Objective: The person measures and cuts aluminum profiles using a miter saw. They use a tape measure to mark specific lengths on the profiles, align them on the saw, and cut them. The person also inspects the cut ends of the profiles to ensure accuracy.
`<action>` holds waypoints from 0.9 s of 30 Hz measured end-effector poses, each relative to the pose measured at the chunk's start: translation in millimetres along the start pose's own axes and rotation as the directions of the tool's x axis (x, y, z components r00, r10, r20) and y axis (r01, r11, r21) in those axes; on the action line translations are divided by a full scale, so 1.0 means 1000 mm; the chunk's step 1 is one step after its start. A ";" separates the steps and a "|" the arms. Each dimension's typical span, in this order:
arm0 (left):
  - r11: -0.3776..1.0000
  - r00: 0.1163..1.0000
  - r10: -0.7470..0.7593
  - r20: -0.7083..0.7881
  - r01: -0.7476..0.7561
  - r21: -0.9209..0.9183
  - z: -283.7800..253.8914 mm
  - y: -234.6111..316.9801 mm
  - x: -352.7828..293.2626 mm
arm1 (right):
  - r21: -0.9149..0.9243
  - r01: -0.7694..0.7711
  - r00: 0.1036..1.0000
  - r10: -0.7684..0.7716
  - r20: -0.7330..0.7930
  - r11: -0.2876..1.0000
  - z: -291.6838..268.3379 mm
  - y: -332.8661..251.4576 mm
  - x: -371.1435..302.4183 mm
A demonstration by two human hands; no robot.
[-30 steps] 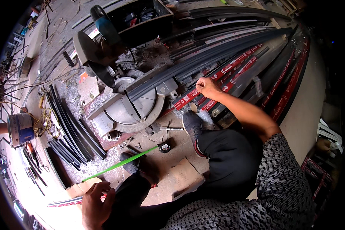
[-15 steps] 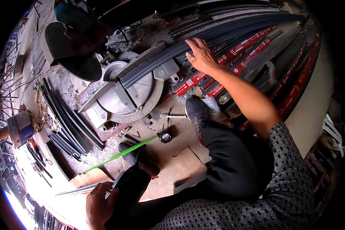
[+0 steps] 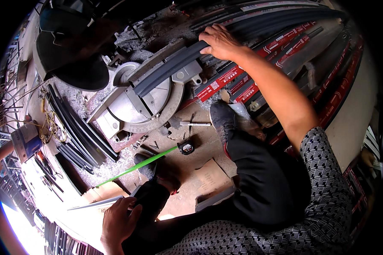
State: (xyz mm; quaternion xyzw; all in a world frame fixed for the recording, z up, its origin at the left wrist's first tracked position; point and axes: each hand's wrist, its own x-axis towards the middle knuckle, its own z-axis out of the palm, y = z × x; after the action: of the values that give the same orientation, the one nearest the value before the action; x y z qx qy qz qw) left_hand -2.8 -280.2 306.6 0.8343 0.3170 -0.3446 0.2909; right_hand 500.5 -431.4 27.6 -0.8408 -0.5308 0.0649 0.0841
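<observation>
Long dark grey profiles point(image 3: 157, 76) lie bundled across the metal bed of a mitre saw point(image 3: 147, 104) and run off to the upper right. My right hand point(image 3: 220, 41) is wrapped over them just right of the saw fence, fingers on top and thumb on the near side. At lower left, my left hand point(image 3: 120, 219) hovers or rests by my knee, fingers loosely bent and apart from the thumb, with nothing visible in them. Close beyond its fingertips lies a thin pale strip point(image 3: 95, 203); whether they touch is unclear.
A tape measure point(image 3: 185, 147) with a green blade extended lies by my feet, near a white marker point(image 3: 195, 123). Cut black strips point(image 3: 78, 127) lie left of the saw. Red-labelled profiles point(image 3: 225, 78) fill the right. Cardboard point(image 3: 212, 178) lies between my legs.
My right hand has moved slightly up and left, closing from spread fingers onto the profiles. My left hand has loosened and shifted a little right. The whole view has shifted slightly.
</observation>
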 end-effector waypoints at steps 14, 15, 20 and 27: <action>0.999 0.998 0.043 -0.038 -0.043 0.014 0.001 0.001 0.003 | -0.153 -0.266 0.896 0.186 -0.403 0.952 -0.022 0.087 -0.048; 0.999 0.998 0.041 -0.037 -0.040 0.017 0.002 0.000 0.003 | -0.190 -0.305 0.899 0.216 -0.380 0.933 -0.018 0.096 -0.052; 1.000 0.999 0.024 -0.033 -0.024 0.009 0.000 0.001 0.003 | -0.334 -0.409 0.912 0.375 -0.165 0.849 -0.012 0.109 -0.067; 1.000 0.999 0.017 -0.045 -0.016 0.002 -0.001 0.005 0.004 | -0.286 -0.212 0.976 0.219 -0.007 0.935 -0.007 0.092 -0.051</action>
State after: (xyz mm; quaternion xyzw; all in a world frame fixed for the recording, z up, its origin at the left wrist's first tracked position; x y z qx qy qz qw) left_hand 3.6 -281.0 305.5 0.8446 0.3163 -0.3237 0.2860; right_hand 561.5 -516.8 15.8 -0.8964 -0.4401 0.0072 -0.0519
